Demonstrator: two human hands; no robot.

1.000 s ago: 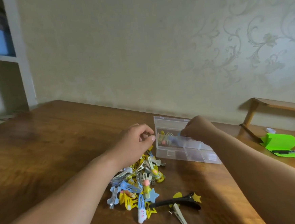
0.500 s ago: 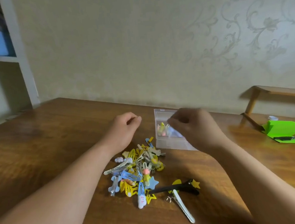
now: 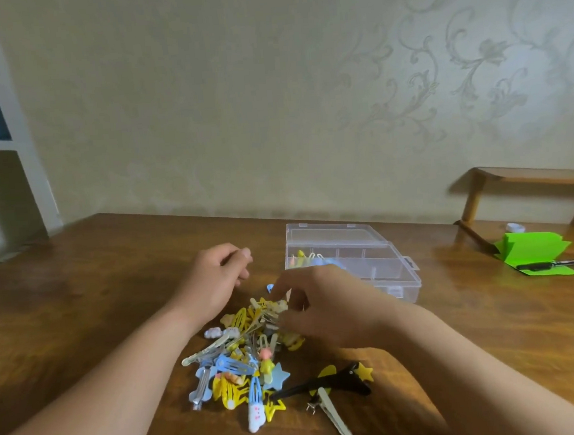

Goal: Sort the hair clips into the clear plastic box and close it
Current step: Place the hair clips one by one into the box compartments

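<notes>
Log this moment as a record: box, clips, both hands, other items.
box: clear plastic box, lid open, few clips in its left-end compartment
pile: hair clips heaped on table, in front of box
left hand: fingers curled, left of box; contents unclear
right hand: fingers down on pile's far edge; grip unclear
other: green paper, pen on it
</notes>
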